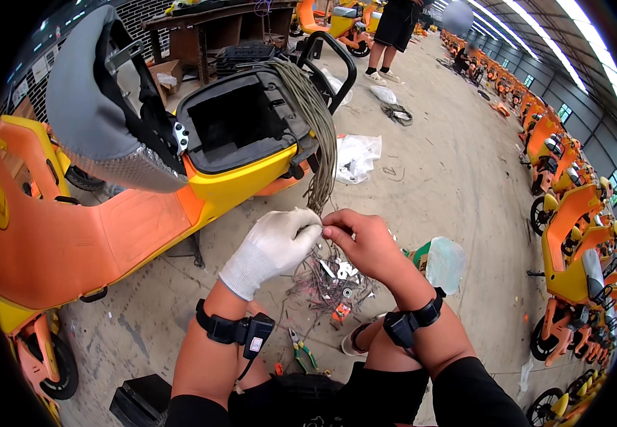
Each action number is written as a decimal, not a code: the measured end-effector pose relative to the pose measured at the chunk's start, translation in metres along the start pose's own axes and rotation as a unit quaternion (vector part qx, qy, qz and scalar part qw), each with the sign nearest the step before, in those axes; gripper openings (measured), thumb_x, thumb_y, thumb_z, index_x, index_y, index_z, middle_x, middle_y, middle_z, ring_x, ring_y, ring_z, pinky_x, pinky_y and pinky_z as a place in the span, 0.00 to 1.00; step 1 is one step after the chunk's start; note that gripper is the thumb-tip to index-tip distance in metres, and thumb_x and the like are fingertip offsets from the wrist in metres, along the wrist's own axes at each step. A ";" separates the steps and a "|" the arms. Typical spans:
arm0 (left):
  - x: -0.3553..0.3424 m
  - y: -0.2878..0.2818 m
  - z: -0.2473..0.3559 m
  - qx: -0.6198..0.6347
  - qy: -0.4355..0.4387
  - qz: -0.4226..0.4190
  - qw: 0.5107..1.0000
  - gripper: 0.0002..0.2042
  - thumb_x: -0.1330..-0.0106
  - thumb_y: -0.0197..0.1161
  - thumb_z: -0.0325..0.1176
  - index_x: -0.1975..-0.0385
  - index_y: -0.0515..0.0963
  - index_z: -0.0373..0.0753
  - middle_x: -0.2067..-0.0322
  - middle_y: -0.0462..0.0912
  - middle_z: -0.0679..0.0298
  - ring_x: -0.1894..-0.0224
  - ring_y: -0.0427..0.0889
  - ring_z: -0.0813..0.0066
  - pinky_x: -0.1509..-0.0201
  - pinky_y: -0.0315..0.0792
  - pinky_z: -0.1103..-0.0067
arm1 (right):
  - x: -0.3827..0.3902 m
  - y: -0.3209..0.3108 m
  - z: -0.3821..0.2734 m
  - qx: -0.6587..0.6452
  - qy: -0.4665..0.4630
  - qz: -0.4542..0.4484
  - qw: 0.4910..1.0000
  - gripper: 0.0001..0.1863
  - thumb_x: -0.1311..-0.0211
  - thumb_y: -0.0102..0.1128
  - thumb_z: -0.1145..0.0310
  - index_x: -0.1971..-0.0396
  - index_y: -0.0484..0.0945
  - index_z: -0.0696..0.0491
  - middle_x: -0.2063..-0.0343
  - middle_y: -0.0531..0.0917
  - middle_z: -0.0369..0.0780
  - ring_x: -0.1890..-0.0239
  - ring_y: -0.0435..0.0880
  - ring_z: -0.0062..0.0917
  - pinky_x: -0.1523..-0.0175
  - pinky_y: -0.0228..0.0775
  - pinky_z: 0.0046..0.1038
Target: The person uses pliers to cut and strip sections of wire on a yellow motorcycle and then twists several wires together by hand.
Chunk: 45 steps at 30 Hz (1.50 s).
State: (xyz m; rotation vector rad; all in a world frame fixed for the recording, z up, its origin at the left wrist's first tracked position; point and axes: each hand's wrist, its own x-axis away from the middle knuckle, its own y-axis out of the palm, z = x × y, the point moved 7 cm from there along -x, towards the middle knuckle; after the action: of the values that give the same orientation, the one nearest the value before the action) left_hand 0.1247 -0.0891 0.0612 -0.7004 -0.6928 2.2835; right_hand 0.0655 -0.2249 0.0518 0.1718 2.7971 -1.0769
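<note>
My left hand (274,244), in a white knit glove, is closed with thumb and fingers pinched together. Bare and also pinching, my right hand (366,245) meets it fingertip to fingertip. Both grip the lower end of a long bundle of olive-grey wires (307,114); the fingers hide most of what lies between them. The bundle drapes over the rear of a yellow and orange scooter (141,222) and hangs down to my hands. The scooter's grey seat (84,107) is tipped up, uncovering a black storage box (205,165).
Wire offcuts and white scraps (337,274) litter the floor below my hands. Green-handled pliers (299,349) lie near my feet. A clear plastic container (445,265) stands to the right. Rows of scooters (571,235) line the right side. A person (392,35) stands ahead.
</note>
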 end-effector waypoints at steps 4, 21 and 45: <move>-0.004 0.004 0.007 -0.058 0.054 0.021 0.997 0.09 0.36 0.55 0.33 0.67 0.79 0.35 0.72 0.81 0.50 0.66 0.82 0.49 0.60 0.74 0.62 | -0.004 -0.005 0.000 0.005 -0.033 0.002 0.999 0.09 0.36 0.61 0.68 0.62 0.80 0.58 0.72 0.85 0.42 0.71 0.83 0.29 0.62 0.74 0.28; 0.009 0.000 0.037 -0.149 0.188 0.121 0.963 0.04 0.42 0.62 0.26 0.68 0.79 0.38 0.76 0.81 0.56 0.75 0.82 0.56 0.72 0.74 0.68 | 0.016 -0.008 0.015 -0.152 0.054 -0.002 0.987 0.04 0.42 0.56 0.75 0.69 0.76 0.59 0.76 0.79 0.32 0.72 0.75 0.13 0.66 0.68 0.20; 0.026 -0.062 0.017 -0.201 0.083 0.297 0.930 0.03 0.38 0.62 0.26 0.66 0.80 0.36 0.73 0.83 0.54 0.70 0.84 0.57 0.67 0.77 0.72 | 0.021 0.027 0.014 -0.391 0.134 -0.140 0.900 0.06 0.40 0.50 0.74 0.70 0.75 0.59 0.79 0.77 0.36 0.74 0.76 0.19 0.64 0.69 0.23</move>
State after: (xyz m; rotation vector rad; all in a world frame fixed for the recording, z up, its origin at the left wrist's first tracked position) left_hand 0.1236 -0.0351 0.1051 -1.4459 -0.9811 2.5903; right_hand 0.0506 -0.2127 0.0202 -0.1924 3.3120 0.1314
